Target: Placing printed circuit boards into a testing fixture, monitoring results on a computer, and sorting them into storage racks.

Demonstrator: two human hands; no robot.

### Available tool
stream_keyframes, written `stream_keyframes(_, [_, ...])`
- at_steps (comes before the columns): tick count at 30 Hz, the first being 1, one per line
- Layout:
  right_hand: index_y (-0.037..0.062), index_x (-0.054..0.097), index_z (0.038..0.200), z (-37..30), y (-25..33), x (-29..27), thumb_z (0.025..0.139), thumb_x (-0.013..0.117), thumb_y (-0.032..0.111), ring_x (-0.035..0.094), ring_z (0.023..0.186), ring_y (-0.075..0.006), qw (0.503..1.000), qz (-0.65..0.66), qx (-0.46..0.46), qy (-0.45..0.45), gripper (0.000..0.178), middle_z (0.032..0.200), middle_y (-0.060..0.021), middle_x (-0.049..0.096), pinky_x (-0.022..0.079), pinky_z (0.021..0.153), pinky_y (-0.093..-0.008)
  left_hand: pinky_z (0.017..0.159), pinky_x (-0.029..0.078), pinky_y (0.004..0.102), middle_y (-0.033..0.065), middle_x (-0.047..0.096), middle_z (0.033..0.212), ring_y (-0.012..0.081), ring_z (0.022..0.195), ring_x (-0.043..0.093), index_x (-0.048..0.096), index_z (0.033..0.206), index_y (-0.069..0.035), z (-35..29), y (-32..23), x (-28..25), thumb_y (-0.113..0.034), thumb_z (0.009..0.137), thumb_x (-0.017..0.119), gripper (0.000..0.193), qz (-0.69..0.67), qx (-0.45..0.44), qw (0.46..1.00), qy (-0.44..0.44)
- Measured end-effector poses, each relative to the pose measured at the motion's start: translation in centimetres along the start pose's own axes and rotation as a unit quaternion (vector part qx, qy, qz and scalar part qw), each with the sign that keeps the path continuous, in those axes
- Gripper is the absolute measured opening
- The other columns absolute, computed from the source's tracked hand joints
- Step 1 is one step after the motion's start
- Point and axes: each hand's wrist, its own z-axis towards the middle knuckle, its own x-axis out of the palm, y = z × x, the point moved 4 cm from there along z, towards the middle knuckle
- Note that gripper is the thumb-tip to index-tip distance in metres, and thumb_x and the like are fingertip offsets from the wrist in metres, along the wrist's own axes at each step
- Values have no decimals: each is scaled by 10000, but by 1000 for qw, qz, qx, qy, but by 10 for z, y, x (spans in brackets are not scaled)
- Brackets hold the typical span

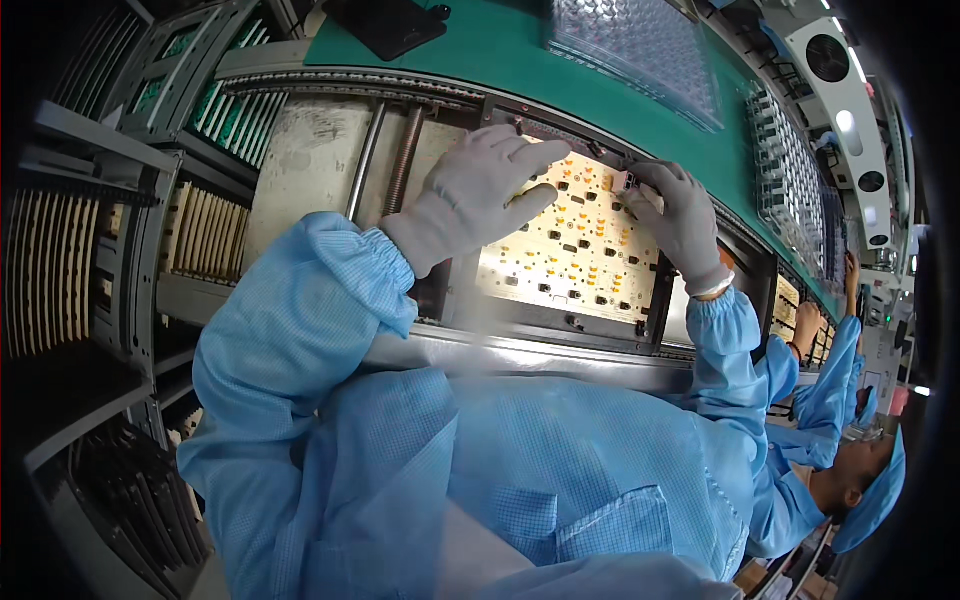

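A pale yellow circuit board panel (570,262), dotted with small black and orange parts, lies in a dark carrier frame (548,312) on the conveyor in front of me. My left hand (475,190), in a grey glove, is over the panel's far left corner. Its fingers are stretched out with the thumb apart, and nothing shows between them. At the panel's far right edge, my gloved right hand (680,215) pinches a small pale pinkish block with a dark end (622,183) between thumb and fingers. Whether the block touches the panel I cannot tell.
Racks holding upright boards (205,230) stand at the left. Beyond the conveyor rail (390,82), a green mat (490,50) carries a black flat object (385,25) and clear plastic trays (635,50). Co-workers in blue (825,400) are along the line at right.
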Motion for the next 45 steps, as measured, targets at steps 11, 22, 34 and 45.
stream_keyframes(11, [78, 633, 1041, 8, 6, 2, 797, 682, 193, 595, 976, -304, 985, -149, -86, 23, 275, 1042, -84, 646, 449, 864, -409, 941, 448, 408, 82, 628, 970, 292, 1012, 559, 598, 1168, -99, -2, 8, -3, -262, 822, 663, 388, 15, 17, 999, -45])
stream_keyframes(22, [51, 647, 966, 23, 15, 5, 774, 667, 162, 622, 911, -295, 926, -325, -141, 130, 223, 969, -90, 663, 480, 890, -403, 1018, 409, 449, 109, 624, 1078, 343, 1151, 522, 580, 1220, -124, -4, 8, -7, -229, 828, 695, 422, 9, 1, 1000, -11])
stream_keyframes(34, [36, 619, 922, 45, -21, -5, 761, 764, 206, 551, 947, -296, 985, -50, 46, 156, 276, 965, -117, 569, 447, 812, -368, 1032, 401, 461, 97, 609, 1139, 362, 1198, 492, 568, 1237, -136, -7, 10, -6, -263, 833, 690, 441, 0, 4, 1000, 10])
stream_keyframes(45, [95, 694, 827, 50, -35, 2, 742, 743, 278, 567, 912, -287, 971, 16, 86, 224, 208, 925, -78, 601, 455, 790, -391, 939, 439, 418, 68, 594, 945, 296, 1034, 531, 580, 1150, -118, -9, 9, -6, -258, 816, 659, 370, 30, 37, 998, -45])
